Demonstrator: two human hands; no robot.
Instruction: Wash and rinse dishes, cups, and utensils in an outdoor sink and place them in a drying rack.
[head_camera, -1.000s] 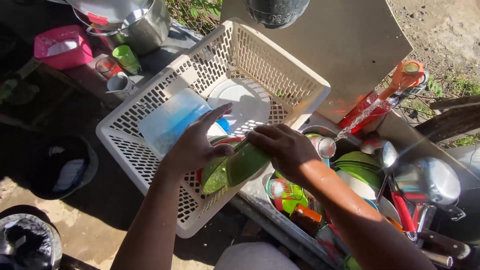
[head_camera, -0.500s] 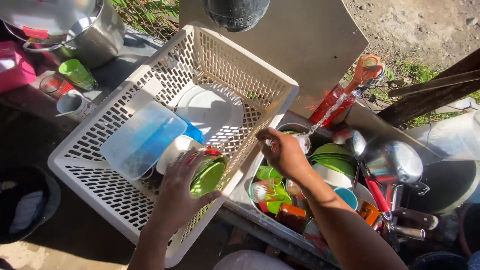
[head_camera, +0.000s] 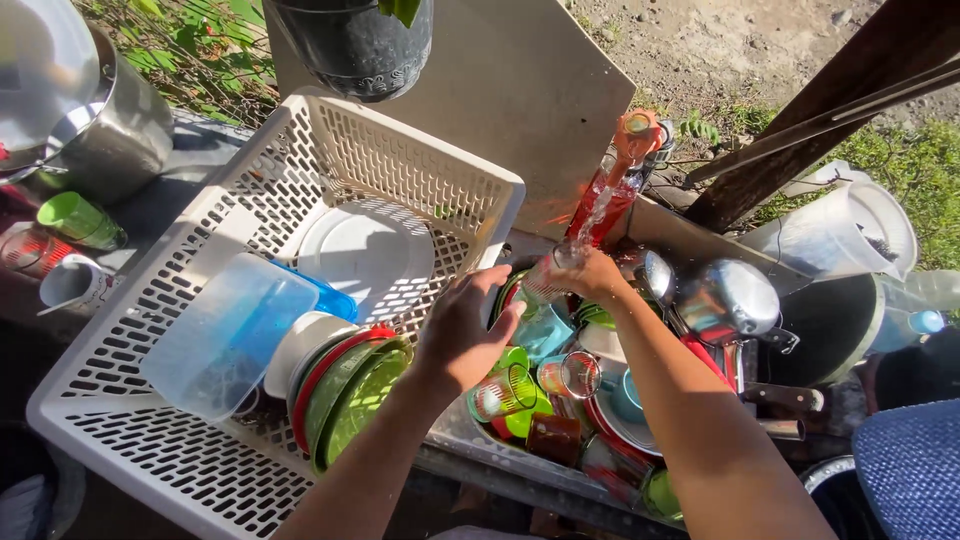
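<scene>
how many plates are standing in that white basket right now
About 4 show: a white plate leaning at the back of the white basket, and a front row of a white one, a red-rimmed one and a green one. More may be hidden between.

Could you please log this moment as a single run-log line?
left hand: open, over sink edge | right hand: holds glass under tap water | basket: plates, tub
</scene>
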